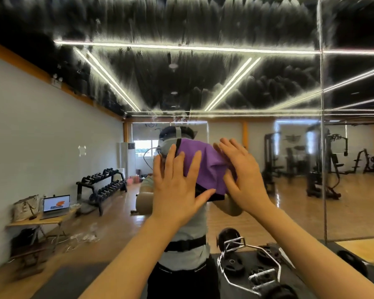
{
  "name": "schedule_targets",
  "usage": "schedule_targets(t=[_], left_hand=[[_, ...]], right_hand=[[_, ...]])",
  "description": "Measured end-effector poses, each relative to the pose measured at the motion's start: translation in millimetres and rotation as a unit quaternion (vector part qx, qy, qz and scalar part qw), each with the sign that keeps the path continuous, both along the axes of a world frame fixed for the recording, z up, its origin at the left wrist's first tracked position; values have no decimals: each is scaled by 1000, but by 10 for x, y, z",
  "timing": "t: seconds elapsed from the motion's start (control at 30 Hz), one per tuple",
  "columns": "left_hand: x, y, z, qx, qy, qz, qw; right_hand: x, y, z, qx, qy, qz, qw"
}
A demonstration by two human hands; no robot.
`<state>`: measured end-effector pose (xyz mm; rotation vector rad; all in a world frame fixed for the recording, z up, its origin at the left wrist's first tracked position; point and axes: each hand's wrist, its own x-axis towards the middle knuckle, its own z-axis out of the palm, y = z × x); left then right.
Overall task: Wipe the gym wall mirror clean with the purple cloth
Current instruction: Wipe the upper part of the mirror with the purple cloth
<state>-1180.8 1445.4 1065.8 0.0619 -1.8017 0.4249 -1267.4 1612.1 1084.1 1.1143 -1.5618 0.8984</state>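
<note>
Both hands, left [177,186] and right [244,173], press flat with straight, spread fingers on the purple cloth [205,167], pinning it to the mirror [289,201]. The cloth's long axis seems to slant from upper left to lower right. Above the cloth, heavy streaks [181,20] cover the glass, so most wiping appears left.

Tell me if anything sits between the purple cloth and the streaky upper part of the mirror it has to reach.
Nothing visible does. Both the left hand and right hand press the purple cloth flat on the mirror, and the glass runs bare up to the streaks above.
</note>
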Motion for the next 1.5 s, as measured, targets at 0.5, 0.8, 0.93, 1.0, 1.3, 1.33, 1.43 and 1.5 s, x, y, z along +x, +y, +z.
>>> schedule_targets(t=[0.5,0.8,0.93,1.0,1.3,1.33,1.43,1.5], left_hand=[[-171,-93,150,-125,-9,-48,991],[-173,-162,112,-115,-44,-39,992],[-69,-364,359,-75,-30,-53,995],[-68,-409,534,-42,-16,-66,997],[-119,-465,594,-4,42,-265,963],[-96,-464,556,-26,42,-262,964],[-82,-527,419,-98,19,-184,978],[-110,-590,362,-128,-1,-142,982]], right_hand=[[-319,1,-128,-26,76,-140,987],[-373,-39,-160,-42,103,-171,979],[-375,-51,-166,-44,107,-176,978],[-373,-54,-170,-44,106,-179,977],[-378,-65,-184,-44,117,-196,973],[-378,-63,-182,-43,117,-197,972],[-378,-62,-178,-42,116,-200,972],[-373,-62,-175,-42,117,-203,971]])
